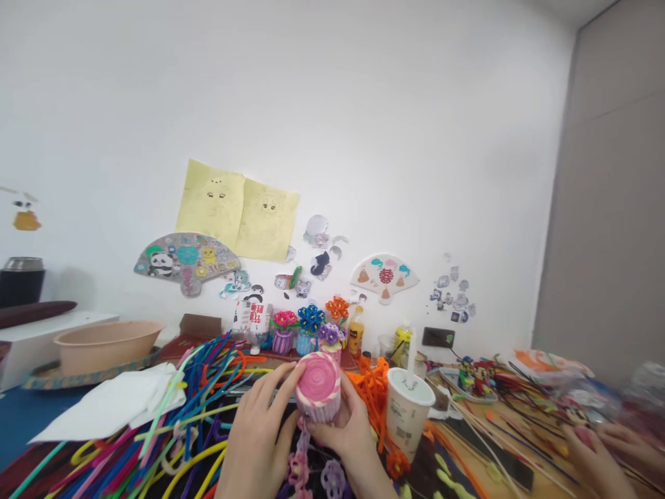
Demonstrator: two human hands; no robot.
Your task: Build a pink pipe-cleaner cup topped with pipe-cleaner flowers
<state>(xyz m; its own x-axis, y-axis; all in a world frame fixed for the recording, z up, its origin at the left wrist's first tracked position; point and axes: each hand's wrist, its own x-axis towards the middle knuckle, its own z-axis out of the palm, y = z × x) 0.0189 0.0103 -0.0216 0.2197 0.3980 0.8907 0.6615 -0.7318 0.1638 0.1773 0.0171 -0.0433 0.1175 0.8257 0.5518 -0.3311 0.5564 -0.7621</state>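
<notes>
Both my hands hold a small pink pipe-cleaner pot (318, 387) with a spiral top, low in the middle of the view. My left hand (258, 433) wraps its left side, thumb and fingers curled on the rim. My right hand (349, 433) cups it from the right and beneath. Purple and pink pipe-cleaner flowers (332, 478) lie just under the pot. A heap of coloured pipe cleaners (171, 430) spreads to the left.
A white paper cup (408, 412) stands right of my hands, beside orange pipe cleaners (371, 384). Small flower pots (306, 329) and bottles line the wall. A beige basin (107, 343) sits at left. Another person's hands (607, 450) work at far right among sticks.
</notes>
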